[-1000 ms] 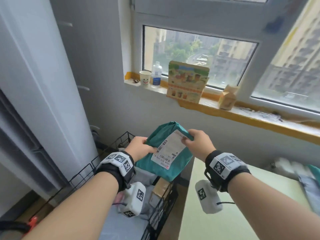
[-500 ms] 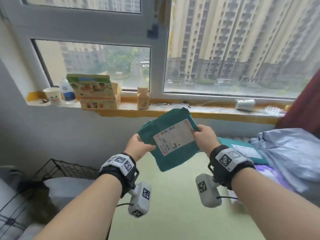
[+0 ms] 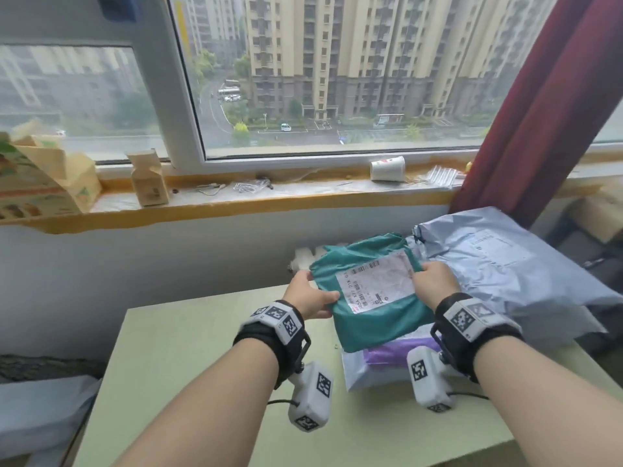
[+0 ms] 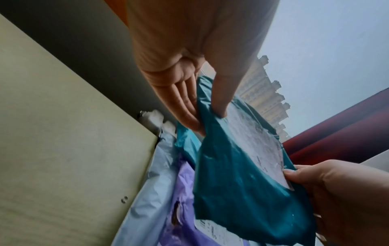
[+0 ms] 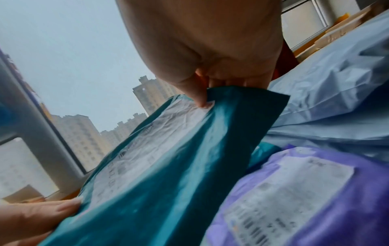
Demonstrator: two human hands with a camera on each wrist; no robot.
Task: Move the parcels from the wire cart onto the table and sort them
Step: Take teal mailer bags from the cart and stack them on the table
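1. The desk (image 3: pixel 209 365) is the biggest thing here, a pale green top standing under the window sill (image 3: pixel 236 203); its left half is bare and its far right corner carries the parcels already brought over.
2. The grey-blue parcel (image 3: pixel 512 264) is the bulkiest of them, a crumpled soft mailer heaped against the desk's right edge below the red curtain (image 3: pixel 553 106).
3. The teal parcel (image 3: pixel 374 298) is the one in hand: a flat plastic mailer with a white shipping label (image 3: pixel 377 281) facing up, held tilted above the pile near the desk's far right corner, not yet set down.
4. Beneath it lies a purple parcel (image 3: pixel 397 352) on a pale mailer; the wrist views also show a second teal bag under the held one.
5. The left hand (image 3: pixel 310 298) grips the teal parcel's left edge, thumb on top and fingers (image 4: pixel 185 103) flat underneath.
6. The right hand (image 3: pixel 435 281) pinches the right edge, its thumb pressing on the label's corner.
7. Handling, as I judge it: light, limp and slick; the film sags between the two grips, so holding opposite edges keeps it flat. A one-handed hold would likely let it fold or slide out.
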